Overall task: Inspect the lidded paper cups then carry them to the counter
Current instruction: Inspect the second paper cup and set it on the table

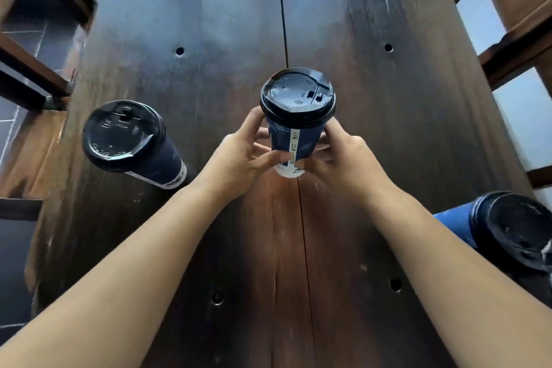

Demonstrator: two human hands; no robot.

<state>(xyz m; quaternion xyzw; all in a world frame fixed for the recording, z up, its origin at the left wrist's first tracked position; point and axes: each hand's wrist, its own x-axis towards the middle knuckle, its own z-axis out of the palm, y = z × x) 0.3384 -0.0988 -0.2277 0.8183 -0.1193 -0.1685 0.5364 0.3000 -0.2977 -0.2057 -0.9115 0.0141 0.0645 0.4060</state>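
Table: a long dark wooden table runs away from me, with a thin seam down its middle between two boards.
Chairs: wooden chairs are drawn up along both long sides, only partly in view.
Forearms: my bare forearms reach in from the bottom corners and meet over the seam.
Left cup: a dark blue paper cup with a black lid is on the table well to the left of my hands, and nothing touches it.
Right cup: a brighter blue cup with a black lid is at the right edge, beside my right forearm and partly cut off by the view.
Middle cup: the dark blue cup I hold is upright over the seam, between the other two. I cannot tell whether its base touches the wood.
Left hand: my left hand grips the middle cup's left side, fingers curled round the far wall and thumb pressed low on the near wall.
Right hand: my right hand grips the right side the same way, thumb low near the base.
Lid: the middle cup's black lid is seated on the rim, its sip tab towards the right.
Strip: a narrow white printed strip runs down the near wall between my thumbs. The print is too small to read.
Holes: four small round holes are sunk in the tabletop, two beyond the cups and two nearer me.
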